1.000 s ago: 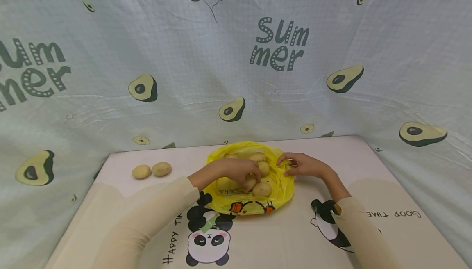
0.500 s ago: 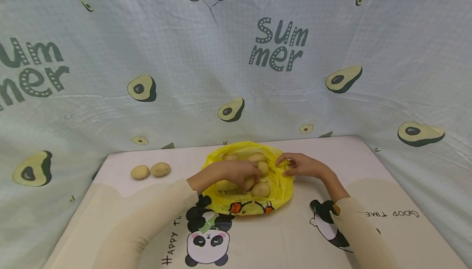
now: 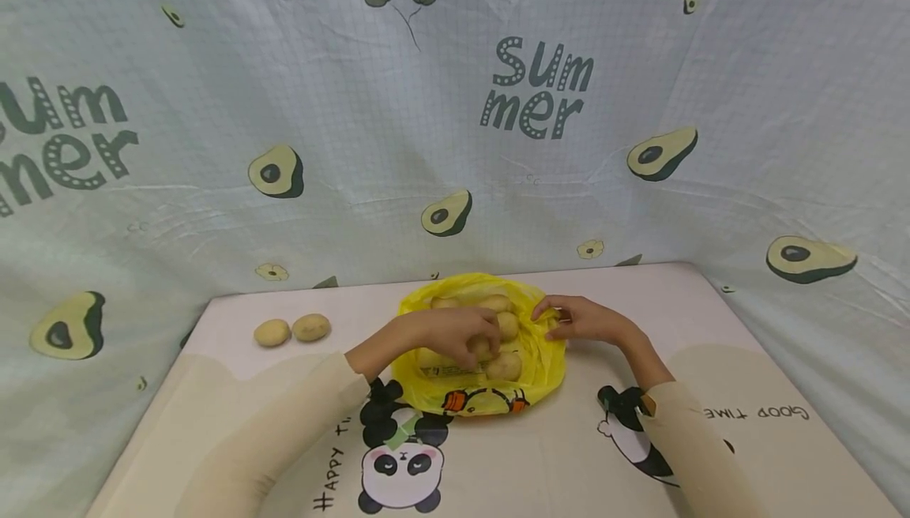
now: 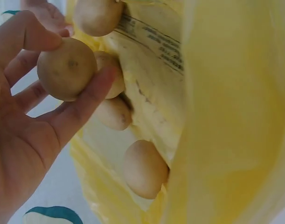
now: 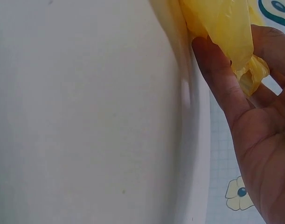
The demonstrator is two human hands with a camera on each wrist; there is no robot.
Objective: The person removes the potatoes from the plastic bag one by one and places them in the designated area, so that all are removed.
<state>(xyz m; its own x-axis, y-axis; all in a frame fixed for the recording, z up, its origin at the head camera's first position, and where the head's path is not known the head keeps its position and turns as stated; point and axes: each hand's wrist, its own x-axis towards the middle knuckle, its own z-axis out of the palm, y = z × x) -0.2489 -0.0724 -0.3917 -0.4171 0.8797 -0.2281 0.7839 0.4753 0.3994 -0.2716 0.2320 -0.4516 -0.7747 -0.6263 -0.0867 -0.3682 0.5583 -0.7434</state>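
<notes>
A yellow plastic bag (image 3: 547, 368) lies on the table with its mouth spread, several potatoes (image 3: 504, 365) inside. My left hand (image 3: 455, 332) reaches over the bag from the left. In the left wrist view its thumb and fingers hold one round potato (image 4: 67, 69) above the others; another potato (image 4: 145, 169) rests lower in the bag. At the bag's right edge is my right hand (image 3: 586, 319). The right wrist view shows its thumb and fingers gripping a gathered fold of the yellow bag (image 5: 226, 28).
Two potatoes, one (image 3: 272, 332) beside the other (image 3: 311, 327), sit on the table left of the bag. The table (image 3: 540, 471) has a printed panda cover. Behind it hangs a pale curtain (image 3: 355, 107) with avocado prints.
My left hand has shifted slightly left and up inside the bag's mouth, holding the potato. The right hand keeps its place at the bag's edge.
</notes>
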